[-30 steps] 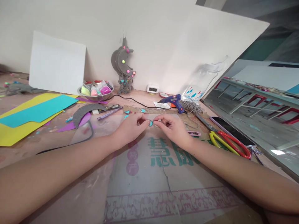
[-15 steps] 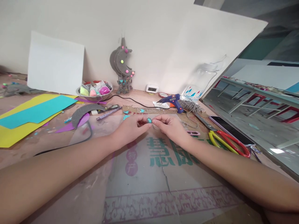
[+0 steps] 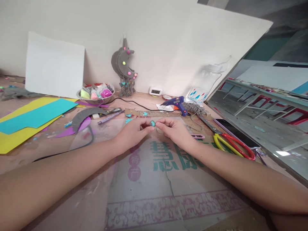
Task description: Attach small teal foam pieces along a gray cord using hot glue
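A small turquoise foam piece [image 3: 152, 123] with a grey rim is held between the thumb and forefinger of my left hand [image 3: 136, 130]. My right hand [image 3: 173, 130] is closed in a pinch at the piece's right edge, where thin grey yarn [image 3: 158, 130] shows under the fingertips. Both hands are above a clear plastic sheet [image 3: 144, 192] lying over printed cardboard. More turquoise foam cutouts [image 3: 129, 121] lie just beyond my left hand.
Behind the hands are a blue glue gun [image 3: 176, 104], a grey yarn bundle [image 3: 196, 108] and a bowl [image 3: 96, 101] of clay packets. Scissors [image 3: 234, 146] and a phone [image 3: 237, 133] lie right; coloured foam sheets [image 3: 38, 115] left. A grey moon ornament [image 3: 124, 67] hangs behind.
The turquoise piece has turned slightly in the fingers, so more of its face and grey rim shows. Both hands stay in nearly the same place; the whole view has shifted slightly.
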Available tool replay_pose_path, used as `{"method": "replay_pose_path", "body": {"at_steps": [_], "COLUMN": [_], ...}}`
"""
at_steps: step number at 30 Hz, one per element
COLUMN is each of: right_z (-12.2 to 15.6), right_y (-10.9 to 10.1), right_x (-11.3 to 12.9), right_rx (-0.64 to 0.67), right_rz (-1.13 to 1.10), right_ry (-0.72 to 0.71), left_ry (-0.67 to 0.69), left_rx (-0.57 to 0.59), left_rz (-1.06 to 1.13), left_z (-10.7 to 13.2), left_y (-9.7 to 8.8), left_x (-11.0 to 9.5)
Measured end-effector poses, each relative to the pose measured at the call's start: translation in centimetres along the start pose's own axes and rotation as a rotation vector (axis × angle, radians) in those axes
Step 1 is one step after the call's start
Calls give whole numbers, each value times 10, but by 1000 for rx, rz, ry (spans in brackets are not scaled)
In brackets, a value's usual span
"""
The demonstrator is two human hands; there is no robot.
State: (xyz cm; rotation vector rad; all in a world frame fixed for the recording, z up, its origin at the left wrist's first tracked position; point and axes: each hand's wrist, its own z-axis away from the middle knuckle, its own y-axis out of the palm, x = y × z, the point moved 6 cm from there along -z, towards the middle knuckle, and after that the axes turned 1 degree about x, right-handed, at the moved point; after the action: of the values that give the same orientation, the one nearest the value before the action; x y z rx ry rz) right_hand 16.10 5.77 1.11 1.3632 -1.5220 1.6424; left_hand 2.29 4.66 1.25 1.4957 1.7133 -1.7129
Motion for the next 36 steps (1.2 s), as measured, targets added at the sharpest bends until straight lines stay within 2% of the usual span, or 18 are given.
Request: {"method": "replay_pose_path", "body": {"at_steps": [8,14,26,36], "right_z": [-1,0,0,1], "right_y": [0,1,1,1], "right_x": [-3,-1,0,3], "right_rx": [19,24,10,18], "right_rz": [-47,-37,43,82], "right_ry": [-17,-29,-78,-84], "left_ry": [-55,-99,-51,-82], "left_rx": [-86,-98,-87,-93], "left_rz": [19,20,1,36], "left_z": [1,1,0,0], "left_y": [-6,-7,-6,-6], "left_x": [1,3,0,2]}}
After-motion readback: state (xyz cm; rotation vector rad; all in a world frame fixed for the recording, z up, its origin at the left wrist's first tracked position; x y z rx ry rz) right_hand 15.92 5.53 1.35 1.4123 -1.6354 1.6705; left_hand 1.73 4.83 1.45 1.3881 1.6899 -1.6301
